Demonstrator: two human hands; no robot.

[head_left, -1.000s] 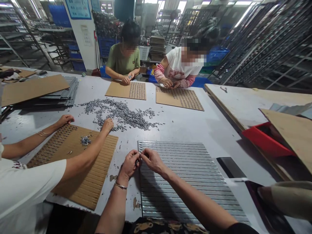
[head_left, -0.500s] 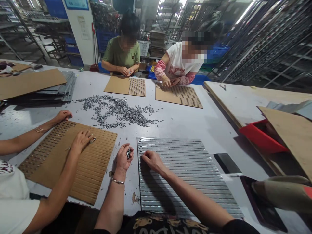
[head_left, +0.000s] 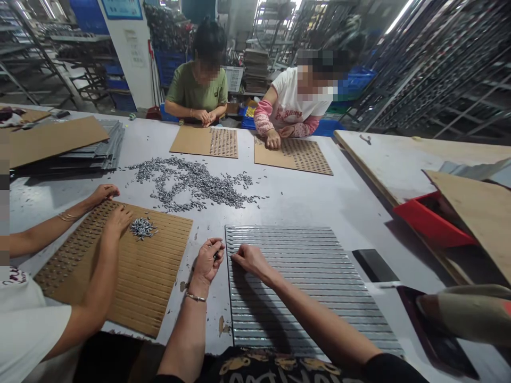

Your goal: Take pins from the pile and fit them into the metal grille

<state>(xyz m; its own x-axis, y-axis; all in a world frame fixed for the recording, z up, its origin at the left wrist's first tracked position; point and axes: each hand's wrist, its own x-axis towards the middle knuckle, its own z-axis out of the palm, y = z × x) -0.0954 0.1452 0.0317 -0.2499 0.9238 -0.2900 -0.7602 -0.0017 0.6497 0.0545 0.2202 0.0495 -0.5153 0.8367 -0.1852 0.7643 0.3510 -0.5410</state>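
My left hand (head_left: 209,259) is curled around a few small dark grey pieces (head_left: 216,255), just left of a silvery ridged board (head_left: 291,276). They look like the spindle-shaped pieces heaped on the table, mostly hidden by my fingers. At the board's upper left edge, my right hand (head_left: 249,260) presses thumb and fingertips together close to the surface. Whatever is in that pinch is too small and covered to make out. Thin raised strips run across the board, and a few small pieces (head_left: 229,239) show along its left edge near the top corner.
A loose heap of grey pieces (head_left: 195,181) spreads over the white table. At left, a co-worker's hands rest on a brown board (head_left: 139,282) holding a small pile (head_left: 142,227). Two people opposite work on boards (head_left: 203,141). A black block (head_left: 373,265) lies right.
My left hand has turned, its fingers closing further over the pieces. My right hand stays nearly in place. The left co-worker's hand has moved left, uncovering a small pile.
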